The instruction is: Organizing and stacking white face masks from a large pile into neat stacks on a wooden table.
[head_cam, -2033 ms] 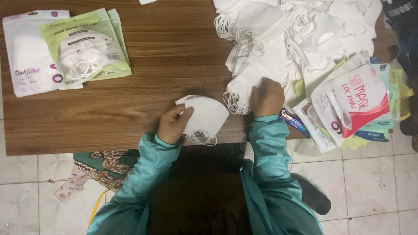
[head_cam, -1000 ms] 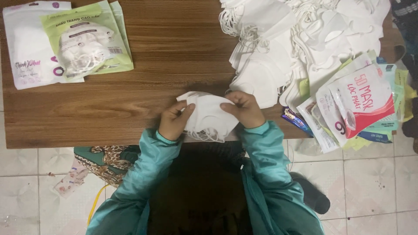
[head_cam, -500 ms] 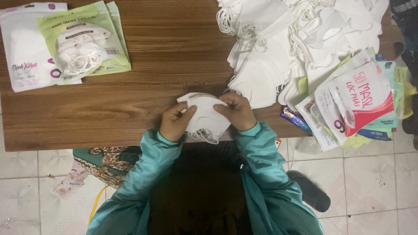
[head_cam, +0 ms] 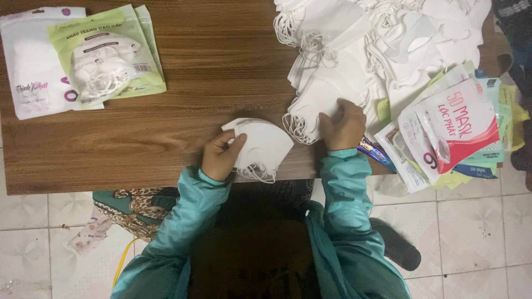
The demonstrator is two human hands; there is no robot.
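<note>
Far left of the wooden table (head_cam: 183, 83): two filled mask packets, a white packet (head_cam: 33, 83) with a green packet (head_cam: 105, 55) lying partly over it. Well apart from your hands; low risk there.

Centre, at the near table edge: your left hand (head_cam: 220, 156) is closed around a small stack of white masks (head_cam: 261, 145), thumb on top, fingers curled at the stack's left side. The ear loops (head_cam: 256, 174) hang past the table edge. Risk: only one side is pinched, so the free right side could fan open and the layers slip out of line. The dangling loops could catch on the edge or on your teal sleeve (head_cam: 191, 199).

Right of centre: your right hand (head_cam: 344, 124) rests palm down, fingers mostly flat, on the near end of the loose mask pile (head_cam: 354, 61). Cannot tell whether it has pinched one. Risk: loops in that pile look tangled, so lifting one mask may drag neighbours along.

Far right: empty printed packets (head_cam: 454, 127) overhang the table edge, just beside your right wrist. A nudge could send them to the tiled floor (head_cam: 471, 232).
</note>
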